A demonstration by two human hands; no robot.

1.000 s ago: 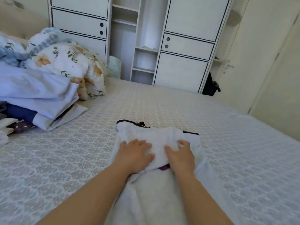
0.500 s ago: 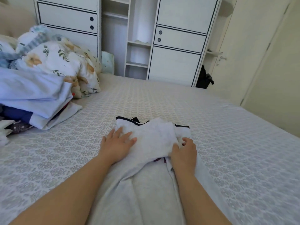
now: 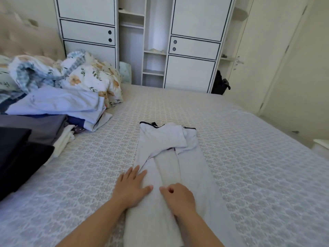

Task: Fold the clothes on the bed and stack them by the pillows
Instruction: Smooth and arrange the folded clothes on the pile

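Below frame centre, the long white dark-trimmed fabric garment (image 3: 169, 168) lies on the patterned bed (image 3: 249, 157), its long axis running up-frame. Left hand (image 3: 130, 188) presses flat; right hand (image 3: 178, 196) rests loosely curled (neither gripping), equally near.

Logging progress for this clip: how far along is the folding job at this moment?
Done: a stack of folded clothes sits near the floral bedding at the head of the bed. In hand: a white garment lies lengthwise on the bedspread, its sides folded in; the left hand rests flat on it, the right hand has its fingers curled at the cloth. Left: folding it shorter and stacking it.
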